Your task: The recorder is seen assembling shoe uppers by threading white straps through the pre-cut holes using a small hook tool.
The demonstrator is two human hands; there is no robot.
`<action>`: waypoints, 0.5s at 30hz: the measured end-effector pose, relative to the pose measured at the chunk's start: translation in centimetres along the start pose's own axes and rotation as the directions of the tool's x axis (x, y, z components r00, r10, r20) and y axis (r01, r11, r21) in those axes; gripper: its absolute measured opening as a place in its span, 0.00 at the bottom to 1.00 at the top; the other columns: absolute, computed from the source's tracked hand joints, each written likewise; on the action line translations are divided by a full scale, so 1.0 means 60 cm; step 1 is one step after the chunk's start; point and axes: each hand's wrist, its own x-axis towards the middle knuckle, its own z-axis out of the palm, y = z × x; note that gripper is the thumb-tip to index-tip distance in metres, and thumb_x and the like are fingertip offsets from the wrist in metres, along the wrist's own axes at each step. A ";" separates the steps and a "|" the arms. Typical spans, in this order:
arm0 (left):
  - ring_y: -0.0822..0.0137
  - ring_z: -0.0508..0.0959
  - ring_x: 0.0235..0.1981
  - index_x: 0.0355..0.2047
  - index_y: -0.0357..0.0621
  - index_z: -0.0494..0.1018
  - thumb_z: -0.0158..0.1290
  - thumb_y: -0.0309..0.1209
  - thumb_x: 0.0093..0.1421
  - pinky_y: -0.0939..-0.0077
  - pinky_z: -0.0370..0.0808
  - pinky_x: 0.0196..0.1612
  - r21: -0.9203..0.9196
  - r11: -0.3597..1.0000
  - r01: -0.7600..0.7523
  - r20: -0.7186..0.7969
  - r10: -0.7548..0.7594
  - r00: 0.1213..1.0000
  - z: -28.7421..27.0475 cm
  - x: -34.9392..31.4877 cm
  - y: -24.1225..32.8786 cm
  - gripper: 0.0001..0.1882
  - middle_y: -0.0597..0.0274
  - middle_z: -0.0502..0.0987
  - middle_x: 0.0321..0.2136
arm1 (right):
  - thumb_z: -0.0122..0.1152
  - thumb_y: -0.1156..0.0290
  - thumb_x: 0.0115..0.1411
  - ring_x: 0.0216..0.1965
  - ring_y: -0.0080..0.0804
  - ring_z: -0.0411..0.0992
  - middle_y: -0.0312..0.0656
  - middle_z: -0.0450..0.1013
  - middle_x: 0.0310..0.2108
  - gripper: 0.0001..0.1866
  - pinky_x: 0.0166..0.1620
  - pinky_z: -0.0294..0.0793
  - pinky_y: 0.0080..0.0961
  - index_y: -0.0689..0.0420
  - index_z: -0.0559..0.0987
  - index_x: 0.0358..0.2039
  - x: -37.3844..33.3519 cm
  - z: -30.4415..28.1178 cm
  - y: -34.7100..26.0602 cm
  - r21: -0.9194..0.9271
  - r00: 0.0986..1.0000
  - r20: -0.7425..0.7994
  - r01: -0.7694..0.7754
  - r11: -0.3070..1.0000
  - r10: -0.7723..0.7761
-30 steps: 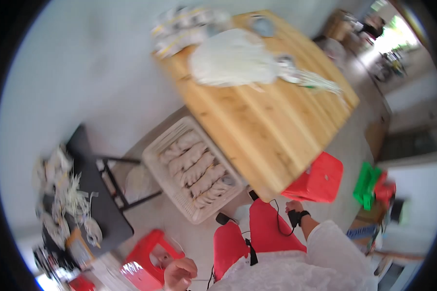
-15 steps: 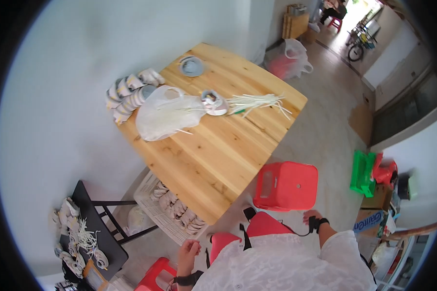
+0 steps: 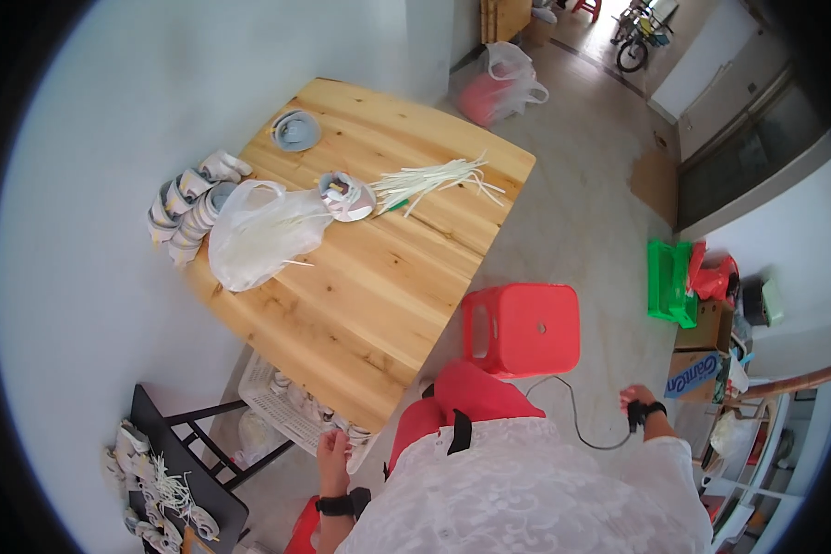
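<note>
My left hand (image 3: 334,459) hangs loosely beside the near corner of the wooden table (image 3: 369,314), fingers slightly bent and holding nothing. Out to the right, my right hand (image 3: 637,403) hangs over the floor, empty, with its fingers loosely apart. Each wrist wears a black strap; a dark cable runs from the right one. On the table lie a clear plastic bag (image 3: 258,235) with pale strips, a grey-and-white shoe-like piece (image 3: 348,197), a bundle of pale strips (image 3: 439,183) and a round grey container (image 3: 295,131). Stacked curved grey-white pieces (image 3: 189,208) line its left edge.
A red stool (image 3: 531,328) stands right of the table. Below the table edge is a white basket (image 3: 272,397) of pale pieces. At lower left stands a black table (image 3: 194,475) with more pieces and strips. Green crates (image 3: 669,282) and cardboard boxes (image 3: 697,374) sit at right.
My view has shifted, so the table and stool appear further left. My body has moved forward beside the stool. My right hand has swung further out to the right; both hands stay empty.
</note>
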 end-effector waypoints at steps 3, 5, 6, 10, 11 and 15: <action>0.76 0.71 0.30 0.43 0.43 0.66 0.52 0.33 0.60 0.82 0.69 0.28 -0.007 0.997 -0.079 -0.031 0.079 0.996 0.007 0.038 -0.002 0.14 0.66 0.72 0.32 | 0.60 0.70 0.54 0.19 0.36 0.73 0.44 0.72 0.20 0.09 0.21 0.74 0.35 0.61 0.73 0.23 -0.079 -0.058 0.037 -0.131 0.991 -0.130 -0.039 0.991 0.022; 0.73 0.71 0.34 0.48 0.44 0.61 0.54 0.34 0.59 0.78 0.71 0.30 -0.057 0.998 -0.019 -0.101 0.013 0.995 0.019 0.048 -0.006 0.20 0.62 0.71 0.37 | 0.60 0.66 0.52 0.20 0.36 0.75 0.44 0.74 0.19 0.13 0.24 0.75 0.32 0.63 0.74 0.20 -0.110 -0.055 0.030 -0.183 0.969 -0.224 -0.150 0.972 0.107; 0.73 0.71 0.34 0.48 0.44 0.61 0.54 0.34 0.59 0.78 0.71 0.30 -0.065 0.998 -0.023 -0.110 0.016 0.994 0.023 0.054 -0.013 0.20 0.62 0.71 0.37 | 0.59 0.68 0.53 0.20 0.38 0.76 0.45 0.74 0.20 0.12 0.24 0.77 0.32 0.64 0.74 0.21 -0.123 -0.056 0.021 -0.151 0.964 -0.236 -0.162 0.975 0.124; 0.69 0.71 0.36 0.52 0.46 0.55 0.54 0.34 0.59 0.73 0.72 0.32 -0.104 0.995 0.004 -0.154 -0.020 0.988 0.059 0.068 -0.022 0.25 0.57 0.70 0.41 | 0.62 0.71 0.53 0.21 0.43 0.73 0.46 0.71 0.23 0.10 0.24 0.75 0.41 0.60 0.71 0.31 -0.131 -0.075 -0.026 -0.039 0.958 -0.244 -0.164 0.986 0.149; 0.67 0.71 0.37 0.53 0.46 0.54 0.53 0.34 0.59 0.73 0.72 0.33 -0.085 0.996 -0.005 -0.199 -0.012 0.980 0.070 0.068 -0.020 0.26 0.56 0.69 0.42 | 0.61 0.71 0.53 0.22 0.45 0.73 0.47 0.71 0.22 0.09 0.26 0.75 0.43 0.60 0.71 0.28 -0.129 -0.083 -0.041 -0.036 0.958 -0.234 -0.177 0.984 0.164; 0.65 0.72 0.40 0.53 0.42 0.51 0.53 0.31 0.59 0.70 0.71 0.41 -0.220 0.970 -0.101 -0.207 0.055 0.977 0.100 0.099 -0.061 0.27 0.53 0.68 0.43 | 0.62 0.68 0.53 0.23 0.48 0.73 0.48 0.70 0.21 0.11 0.29 0.75 0.46 0.59 0.70 0.22 -0.076 -0.171 -0.125 0.034 0.951 -0.081 -0.296 0.955 0.298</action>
